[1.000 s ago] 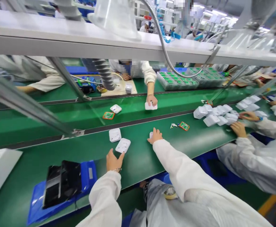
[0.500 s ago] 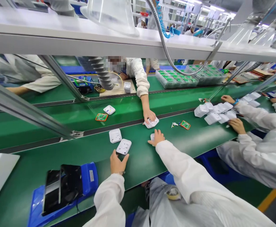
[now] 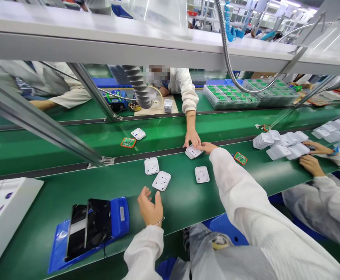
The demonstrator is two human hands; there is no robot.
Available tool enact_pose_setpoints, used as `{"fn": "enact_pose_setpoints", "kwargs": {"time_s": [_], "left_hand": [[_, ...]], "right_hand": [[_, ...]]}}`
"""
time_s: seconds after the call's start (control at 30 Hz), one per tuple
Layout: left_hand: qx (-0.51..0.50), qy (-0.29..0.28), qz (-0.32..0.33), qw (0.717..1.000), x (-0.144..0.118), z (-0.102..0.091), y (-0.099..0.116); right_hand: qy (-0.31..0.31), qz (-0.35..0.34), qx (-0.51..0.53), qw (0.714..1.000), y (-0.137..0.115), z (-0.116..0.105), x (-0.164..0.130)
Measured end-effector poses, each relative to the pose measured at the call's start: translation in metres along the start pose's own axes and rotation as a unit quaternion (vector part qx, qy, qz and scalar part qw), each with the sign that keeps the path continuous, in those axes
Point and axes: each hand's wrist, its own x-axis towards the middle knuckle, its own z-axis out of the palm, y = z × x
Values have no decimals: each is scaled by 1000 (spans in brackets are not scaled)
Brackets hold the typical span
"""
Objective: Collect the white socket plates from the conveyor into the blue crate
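Note:
My left hand (image 3: pixel 150 207) is held over the green bench with its fingers apart and nothing in it. Just above its fingertips lies a white square plastic cover (image 3: pixel 161 181), and another white cover (image 3: pixel 151 166) sits behind that one. My right hand (image 3: pixel 208 147) reaches forward, its fingers closed at the right edge of a small stack of white plastic covers (image 3: pixel 193 151). A co-worker's hand (image 3: pixel 192 137) from across the bench is on the same stack. Nearer me, a separate white cover (image 3: pixel 201 174) lies flat, untouched.
A green circuit board with an orange rim (image 3: pixel 240 158) lies right of my sleeve. Many white covers (image 3: pixel 279 152) are piled near another worker's hands. A blue holder (image 3: pixel 120 219) with black panels stands at left. The green belt (image 3: pixel 164 134) carries a board and a cover. A shelf (image 3: pixel 158 48) spans overhead.
My right hand has left the near white cover and moved forward to the stack under the co-worker's hand. My left hand has drawn back from its cover. The view has shifted.

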Motion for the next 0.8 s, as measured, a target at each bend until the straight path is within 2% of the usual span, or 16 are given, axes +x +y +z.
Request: {"fn": "enact_pose_setpoints", "kwargs": {"time_s": [0.07, 0.17, 0.27, 0.37, 0.47, 0.57, 0.7, 0.8], "left_hand": [[-38, -2, 38, 999, -11, 0, 11], [-75, -59, 53, 994, -27, 8, 25], [-107, -132, 36, 985, -37, 23, 36], [-146, -198, 2, 969, -36, 40, 46], [-192, -241, -85, 947, -24, 60, 55], [-217, -252, -179, 926, -3, 82, 56], [-206, -244, -210, 924, 29, 110, 48], [-198, -229, -203, 931, 50, 124, 43]], "right_hand": [[-29, -23, -10, 999, -4, -1, 11], [-65, -60, -36, 995, -14, -1, 23], [-103, -85, -70, 989, -26, -2, 31], [-125, -88, -108, 982, -36, 1, 33], [-116, -68, -149, 980, -44, 11, 28], [-94, -53, -176, 978, -49, 29, 14], [-71, -58, -169, 981, -57, 54, -10], [-69, -79, -141, 984, -64, 71, -26]]}}
